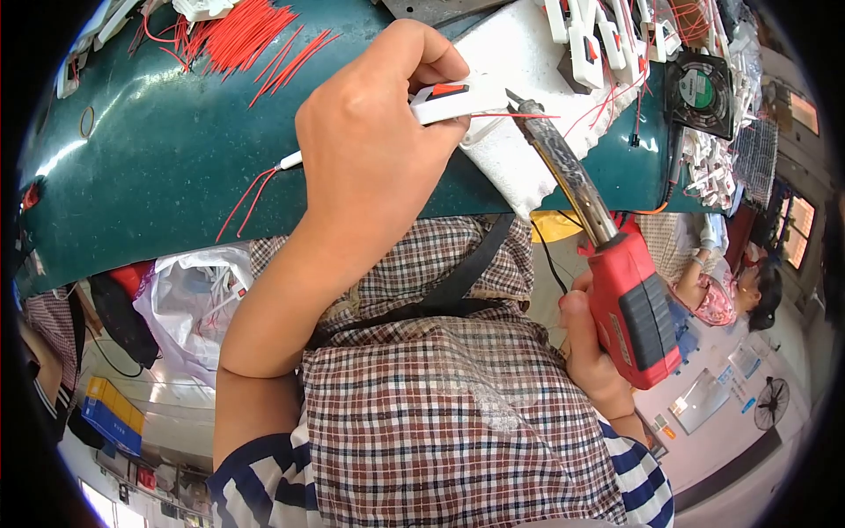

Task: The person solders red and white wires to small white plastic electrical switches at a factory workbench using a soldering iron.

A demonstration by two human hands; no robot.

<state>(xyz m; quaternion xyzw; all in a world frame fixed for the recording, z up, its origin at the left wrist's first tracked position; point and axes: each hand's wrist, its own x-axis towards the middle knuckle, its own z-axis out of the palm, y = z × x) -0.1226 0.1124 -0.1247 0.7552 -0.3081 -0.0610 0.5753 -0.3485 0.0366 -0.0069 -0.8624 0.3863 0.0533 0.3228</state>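
Note:
My left hand (370,132) is closed on a small white plastic housing (444,104) with a red and black switch in it. From behind that hand sticks a white sleeve (289,161) with two red wires fanning out; whether it belongs to the housing is hidden. My right hand (591,348) is wrapped round a soldering iron (627,304) with a red and black grip and a long metal barrel. Its dark tip points at the housing's right end, close to a red wire (519,115). I cannot tell whether tip and wire touch. A white pad (506,172) lies underneath.
Loose red wires (242,35) lie at the back left of the green table (176,132). Wired white switch housings (585,53) crowd the back right, beside a black fan (700,95). A plastic bag (189,304) hangs below on the left. Another person (717,295) sits at the right.

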